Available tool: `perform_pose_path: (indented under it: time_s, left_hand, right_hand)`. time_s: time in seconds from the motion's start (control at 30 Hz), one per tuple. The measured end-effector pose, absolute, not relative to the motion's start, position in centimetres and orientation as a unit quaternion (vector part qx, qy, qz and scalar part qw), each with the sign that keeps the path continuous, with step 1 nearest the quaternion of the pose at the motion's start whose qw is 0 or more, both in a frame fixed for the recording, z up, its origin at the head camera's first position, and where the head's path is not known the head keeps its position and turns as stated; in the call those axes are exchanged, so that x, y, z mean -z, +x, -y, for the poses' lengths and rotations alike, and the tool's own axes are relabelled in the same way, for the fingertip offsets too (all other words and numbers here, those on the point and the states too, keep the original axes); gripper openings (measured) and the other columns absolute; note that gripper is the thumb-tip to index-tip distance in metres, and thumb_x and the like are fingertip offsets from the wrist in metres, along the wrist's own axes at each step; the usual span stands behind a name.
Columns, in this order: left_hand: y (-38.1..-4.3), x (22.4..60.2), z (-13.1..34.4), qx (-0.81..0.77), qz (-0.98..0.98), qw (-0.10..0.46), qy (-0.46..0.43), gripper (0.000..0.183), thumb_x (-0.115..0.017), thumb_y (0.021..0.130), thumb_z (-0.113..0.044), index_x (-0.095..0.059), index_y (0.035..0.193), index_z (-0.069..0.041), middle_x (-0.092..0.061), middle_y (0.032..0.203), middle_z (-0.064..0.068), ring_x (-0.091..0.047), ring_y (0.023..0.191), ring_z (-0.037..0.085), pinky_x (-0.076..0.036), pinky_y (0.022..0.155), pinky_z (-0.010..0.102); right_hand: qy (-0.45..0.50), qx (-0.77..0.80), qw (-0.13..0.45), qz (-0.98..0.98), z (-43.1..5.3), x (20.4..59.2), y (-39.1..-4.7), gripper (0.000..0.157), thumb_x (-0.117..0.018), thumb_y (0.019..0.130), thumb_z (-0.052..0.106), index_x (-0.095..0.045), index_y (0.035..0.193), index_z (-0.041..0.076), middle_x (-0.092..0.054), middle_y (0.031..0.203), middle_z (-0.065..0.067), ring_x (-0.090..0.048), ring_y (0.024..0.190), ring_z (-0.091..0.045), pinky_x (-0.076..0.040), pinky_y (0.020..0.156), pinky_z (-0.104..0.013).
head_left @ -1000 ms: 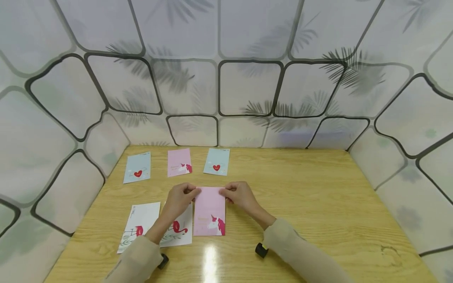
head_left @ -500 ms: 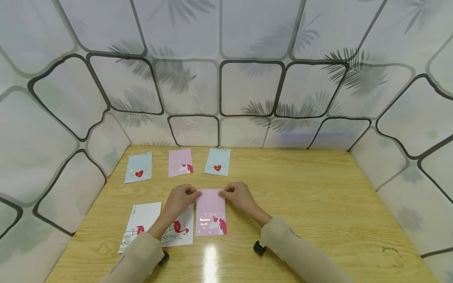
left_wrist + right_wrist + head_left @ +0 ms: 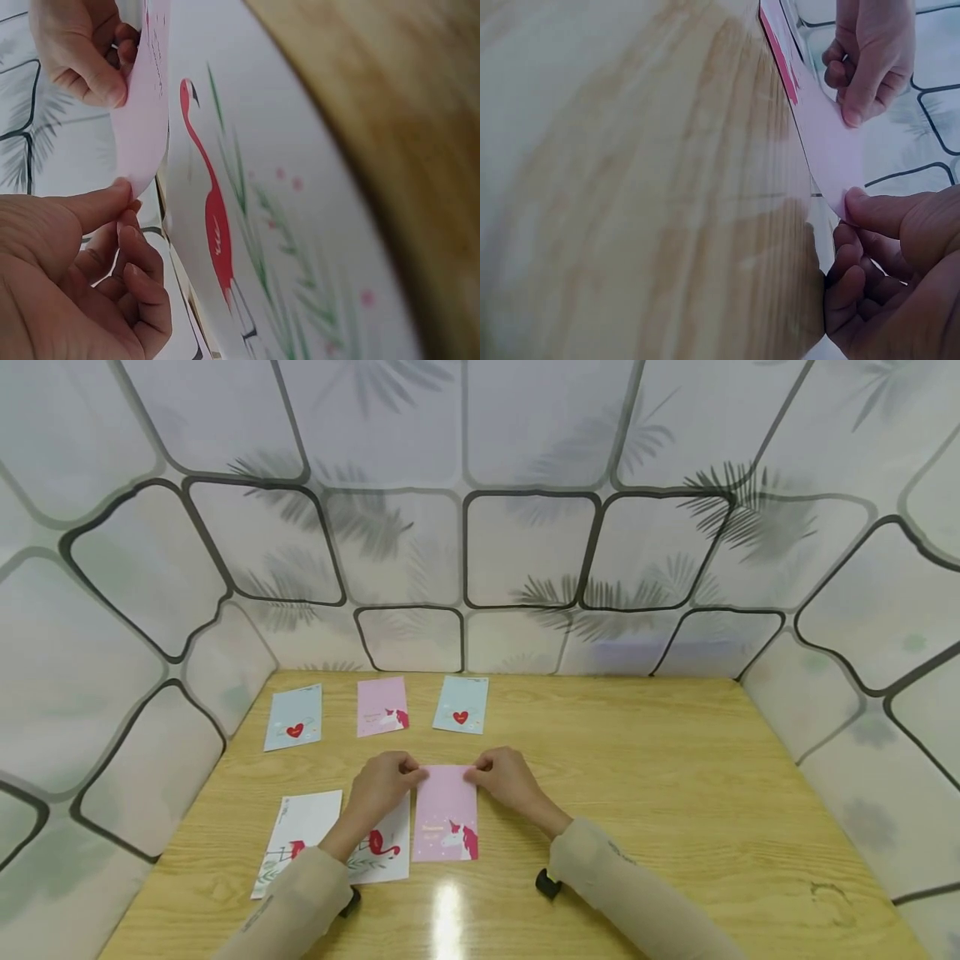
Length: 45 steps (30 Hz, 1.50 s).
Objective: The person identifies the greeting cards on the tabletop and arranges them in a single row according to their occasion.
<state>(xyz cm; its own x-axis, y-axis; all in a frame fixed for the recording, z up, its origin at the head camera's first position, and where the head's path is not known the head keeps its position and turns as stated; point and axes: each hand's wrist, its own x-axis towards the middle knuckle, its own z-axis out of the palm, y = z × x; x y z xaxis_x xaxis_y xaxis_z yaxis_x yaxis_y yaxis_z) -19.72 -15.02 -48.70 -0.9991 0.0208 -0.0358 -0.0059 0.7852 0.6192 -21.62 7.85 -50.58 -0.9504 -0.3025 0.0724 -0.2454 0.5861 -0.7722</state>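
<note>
Both hands pinch the far corners of a pink unicorn card (image 3: pixel 446 814) in the head view. The left hand (image 3: pixel 381 789) has its thumb and forefinger on the far left corner; the right hand (image 3: pixel 510 778) grips the far right one. In the left wrist view the held edge of the pink card (image 3: pixel 142 135) bends up off the table, while its near part lies low by the wood. A white flamingo card (image 3: pixel 382 843) lies just left of it, partly hidden under the left forearm. Farther left is another white flamingo card (image 3: pixel 307 822).
Along the back of the wooden table (image 3: pixel 637 793) lie a light blue heart card (image 3: pixel 295 714), a pink unicorn card (image 3: pixel 381 697) and a second light blue heart card (image 3: pixel 461 697). Patterned cloth walls (image 3: pixel 525 552) enclose the back and both sides.
The far edge of the held pink card has come down slightly toward the near side, with both hands following. The glare on the card has shifted. The other cards stay in place.
</note>
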Motion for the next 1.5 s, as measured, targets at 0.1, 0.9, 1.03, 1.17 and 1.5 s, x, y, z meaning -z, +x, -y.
perform_pose_path:
  time_s: [0.1, 0.9, 1.03, 1.17, 1.5]
  left_hand:
    - [-19.75, 48.64, 14.96, -0.322, -0.946, 0.027, -0.003, 0.017, -0.08, 0.092, -0.026, -0.074, 0.088, -0.011, -0.066, 0.083, 0.0, -0.055, 0.073, 0.017, -0.043, 0.062, 0.031]
    - [-19.78, 48.92, 15.15, -0.317, -0.947, 0.049, -0.019, 0.017, -0.083, 0.089, -0.021, -0.075, 0.094, -0.008, -0.069, 0.088, 0.002, -0.057, 0.077, 0.018, -0.048, 0.07, 0.034]
    - [-19.57, 48.77, 15.1, -0.321, -0.945, 0.055, -0.015, 0.017, -0.083, 0.089, -0.02, -0.074, 0.095, -0.007, -0.067, 0.085, 0.002, -0.056, 0.076, 0.018, -0.048, 0.07, 0.034]
    - [-19.51, 48.74, 15.08, -0.324, -0.944, 0.062, -0.017, 0.018, -0.083, 0.089, -0.018, -0.073, 0.098, -0.006, -0.065, 0.086, 0.003, -0.055, 0.078, 0.019, -0.047, 0.07, 0.033]
    - [-19.49, 48.68, 15.09, -0.323, -0.944, 0.066, -0.014, 0.022, -0.082, 0.088, -0.017, -0.072, 0.103, -0.004, -0.062, 0.086, 0.003, -0.054, 0.078, 0.019, -0.044, 0.069, 0.032]
  right_hand:
    - [-0.15, 0.417, 0.038, -0.896, -7.69, 50.51, -21.65, 0.012, -0.08, 0.092, 0.016, -0.078, 0.082, 0.008, -0.07, 0.079, 0.004, -0.052, 0.072, -0.01, -0.047, 0.069, -0.026]
    - [-0.139, 0.362, 0.025, -0.921, -7.1, 51.07, -22.26, 0.015, -0.084, 0.089, 0.024, -0.079, 0.09, 0.01, -0.071, 0.081, 0.004, -0.059, 0.073, -0.009, -0.051, 0.068, -0.03]
    - [-0.141, 0.357, 0.024, -0.923, -7.07, 51.04, -22.21, 0.016, -0.084, 0.088, 0.025, -0.078, 0.091, 0.01, -0.07, 0.08, 0.005, -0.058, 0.072, -0.009, -0.05, 0.067, -0.029]
    - [-0.137, 0.349, 0.025, -0.927, -7.01, 51.02, -22.13, 0.017, -0.084, 0.088, 0.025, -0.077, 0.093, 0.01, -0.067, 0.078, 0.006, -0.056, 0.072, -0.009, -0.048, 0.067, -0.028]
    - [-0.133, 0.348, 0.022, -0.928, -6.97, 50.97, -21.96, 0.019, -0.085, 0.087, 0.026, -0.076, 0.094, 0.011, -0.065, 0.078, 0.006, -0.056, 0.073, -0.011, -0.047, 0.067, -0.029]
